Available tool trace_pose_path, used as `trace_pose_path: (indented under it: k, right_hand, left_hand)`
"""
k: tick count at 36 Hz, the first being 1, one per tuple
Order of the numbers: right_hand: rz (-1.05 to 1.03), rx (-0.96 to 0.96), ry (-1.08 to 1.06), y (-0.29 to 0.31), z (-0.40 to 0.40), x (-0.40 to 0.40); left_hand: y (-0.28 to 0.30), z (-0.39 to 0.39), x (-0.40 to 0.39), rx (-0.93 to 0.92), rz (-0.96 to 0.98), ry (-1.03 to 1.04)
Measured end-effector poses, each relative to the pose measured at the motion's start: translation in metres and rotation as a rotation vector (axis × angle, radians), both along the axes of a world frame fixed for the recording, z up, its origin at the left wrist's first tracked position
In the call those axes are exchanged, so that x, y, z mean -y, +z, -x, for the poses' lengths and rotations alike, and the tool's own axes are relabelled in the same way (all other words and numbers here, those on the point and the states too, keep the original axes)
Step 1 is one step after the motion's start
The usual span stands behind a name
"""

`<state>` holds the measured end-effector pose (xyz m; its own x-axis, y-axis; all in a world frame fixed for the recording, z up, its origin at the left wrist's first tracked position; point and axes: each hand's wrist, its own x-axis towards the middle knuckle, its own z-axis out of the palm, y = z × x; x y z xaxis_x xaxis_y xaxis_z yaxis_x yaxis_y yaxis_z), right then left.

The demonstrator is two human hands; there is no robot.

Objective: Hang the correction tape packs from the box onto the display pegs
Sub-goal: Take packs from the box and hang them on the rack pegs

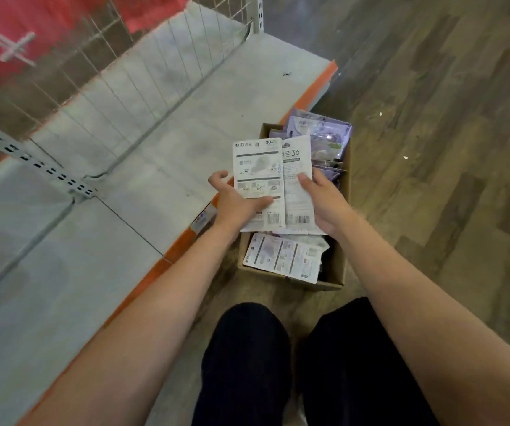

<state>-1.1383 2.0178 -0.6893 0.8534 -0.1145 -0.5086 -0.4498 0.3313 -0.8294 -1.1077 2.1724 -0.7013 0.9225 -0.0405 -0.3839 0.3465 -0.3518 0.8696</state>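
Two correction tape packs held above box, backs up, side by side: left pack white w/ grey diagrams & barcode, right pack white, marked "36", barcode at bottom, slightly under left one. Cardboard box open on floor. Inside: one pack lying flat, back up; purple-fronted packs piled at far end.

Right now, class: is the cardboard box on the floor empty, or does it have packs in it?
Not empty. The box has packs lying inside: a white one at the near end and purple ones at the far end.
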Motion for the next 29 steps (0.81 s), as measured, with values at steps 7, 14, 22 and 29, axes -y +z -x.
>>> trace_pose_path:
  k: [7,14,22,29]
  right_hand:
    - [-0.018,-0.147,-0.084,0.108,0.010,0.019]
    - [-0.098,-0.151,-0.089,0.228,0.017,0.016]
    - [-0.126,-0.077,-0.038,0.340,0.015,0.037]
    - [0.127,0.045,0.153,0.399,0.000,0.069]
  left_hand:
    - [0.114,0.003,0.029,0.022,-0.113,-0.091]
    - [0.230,0.015,0.057,-0.030,-0.142,-0.128]
    - [0.347,0.013,0.083,-0.274,0.268,-0.049]
    - [0.413,-0.005,0.082,-0.289,0.470,-0.043]
